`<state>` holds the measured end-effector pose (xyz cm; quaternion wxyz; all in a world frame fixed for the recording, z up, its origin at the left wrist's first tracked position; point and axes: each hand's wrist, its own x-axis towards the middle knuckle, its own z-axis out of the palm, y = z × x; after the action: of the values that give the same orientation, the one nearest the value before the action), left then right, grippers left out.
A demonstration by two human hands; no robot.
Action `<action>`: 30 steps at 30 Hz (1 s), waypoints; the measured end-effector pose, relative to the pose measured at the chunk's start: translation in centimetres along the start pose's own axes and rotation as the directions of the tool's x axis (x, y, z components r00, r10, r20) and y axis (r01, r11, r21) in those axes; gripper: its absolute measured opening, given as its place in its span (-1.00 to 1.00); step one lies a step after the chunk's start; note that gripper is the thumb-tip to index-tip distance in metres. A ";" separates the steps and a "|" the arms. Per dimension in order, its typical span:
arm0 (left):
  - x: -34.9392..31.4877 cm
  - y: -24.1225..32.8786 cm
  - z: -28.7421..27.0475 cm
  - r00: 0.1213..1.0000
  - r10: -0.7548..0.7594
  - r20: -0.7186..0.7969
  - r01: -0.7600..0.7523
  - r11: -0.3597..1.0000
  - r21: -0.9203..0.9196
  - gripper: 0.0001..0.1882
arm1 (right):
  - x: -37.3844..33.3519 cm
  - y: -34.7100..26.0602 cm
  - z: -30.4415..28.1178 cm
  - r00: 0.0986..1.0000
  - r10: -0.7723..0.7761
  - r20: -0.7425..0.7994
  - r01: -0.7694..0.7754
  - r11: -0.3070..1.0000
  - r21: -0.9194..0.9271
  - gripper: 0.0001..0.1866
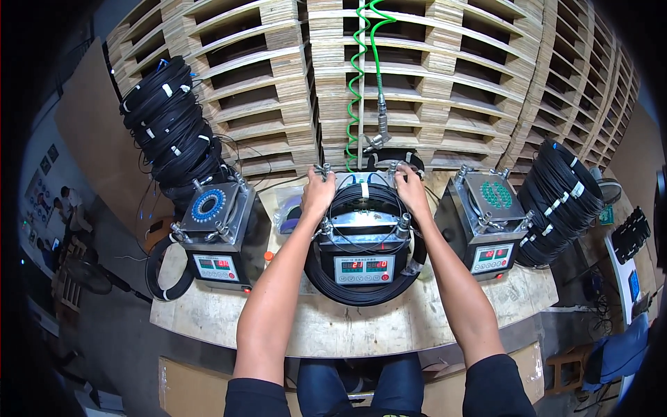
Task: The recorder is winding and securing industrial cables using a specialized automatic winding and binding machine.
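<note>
The middle machine (364,270), a metal box with a red digital display, stands before me on the wooden table (340,333). A coil of black cable (354,297) hangs around it, and more loops of the cable lie over its top. At the machine's back left corner my left hand (319,192) is closed on an upright metal clamp knob (327,169). My right hand (411,190) pinches the matching knob (394,167) at the back right corner. Two front clamp knobs, left (326,226) and right (404,221), are untouched.
A similar machine with a blue ring of fittings (206,206) stands left; one with green fittings (495,194) stands right. Tall stacks of black cable coils rise at left (167,128) and right (561,201). Wooden pallets (431,69) fill the back. A green coiled air hose (356,90) hangs there.
</note>
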<state>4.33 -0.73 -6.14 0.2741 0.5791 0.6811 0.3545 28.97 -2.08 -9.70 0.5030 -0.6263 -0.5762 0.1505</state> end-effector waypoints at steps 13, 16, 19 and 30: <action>0.9 -1.3 0.4 0.993 0.119 -0.018 -0.120 0.988 -0.099 -0.20 | -0.6 -1.9 -0.3 0.992 0.127 -0.008 -0.127 0.991 -0.051 -0.54; 0.9 -1.4 0.1 0.998 0.061 0.034 -0.058 0.994 -0.091 -0.20 | -0.5 -1.8 -0.2 0.995 0.103 0.015 -0.102 0.993 -0.054 -0.55; 0.8 -1.3 0.1 0.999 0.014 0.032 -0.011 0.996 -0.086 -0.19 | -0.3 -1.0 -0.2 0.998 0.054 0.028 -0.053 0.998 -0.025 -0.57; 0.4 -1.0 0.5 0.993 0.098 -0.068 -0.104 0.990 -0.091 -0.18 | 0.0 -0.5 0.1 0.993 0.120 0.007 -0.120 0.993 0.022 -0.47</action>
<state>4.04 -0.29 -7.19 0.2613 0.5876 0.6417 0.4180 28.58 -2.16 -9.34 0.4983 -0.6537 -0.5374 0.1886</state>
